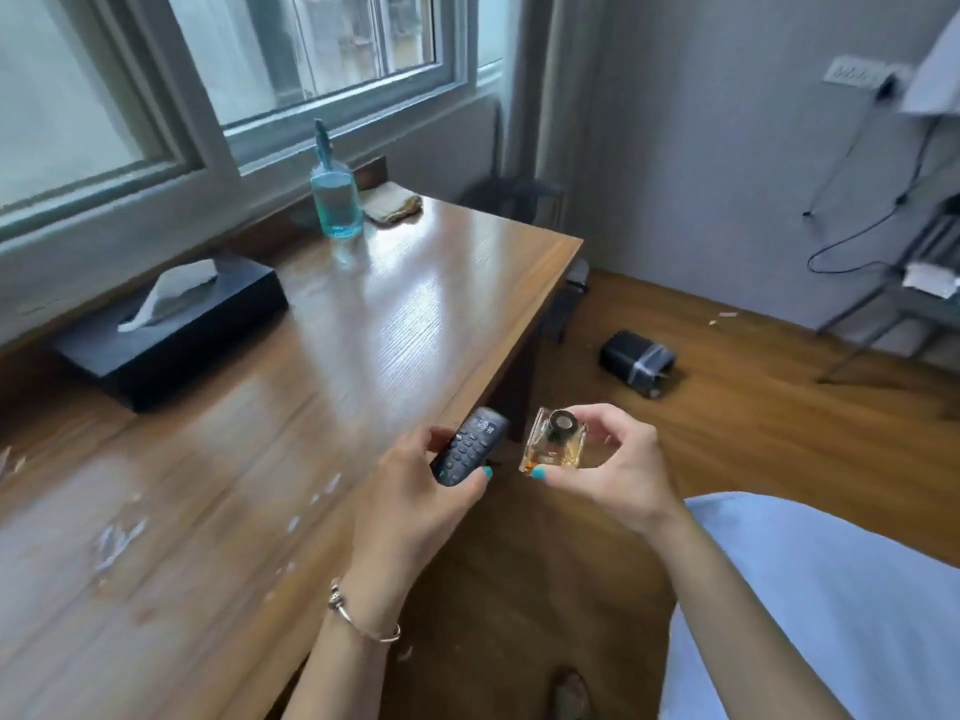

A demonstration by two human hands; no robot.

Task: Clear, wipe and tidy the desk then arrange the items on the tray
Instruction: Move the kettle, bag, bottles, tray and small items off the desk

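Observation:
My left hand [410, 491] grips a small dark remote control [470, 443] by its lower end, just past the right edge of the wooden desk [322, 387]. My right hand [608, 470] pinches a square glass perfume bottle [553, 441] with a black cap and amber liquid, held over the floor beside the remote. On the desk stand a black tissue box [176, 330] at the left, a blue-liquid spray bottle [336, 197] at the back, and a folded brown cloth [392, 205] beside it. White crumbs and smears [117, 537] dot the near desk surface. No tray is in view.
A window runs along the wall behind the desk. On the wooden floor to the right lies a small black box [638, 362]. A metal-framed rack [904, 298] with hanging cables stands at the far right. A dark stool [511, 194] sits beyond the desk's far corner.

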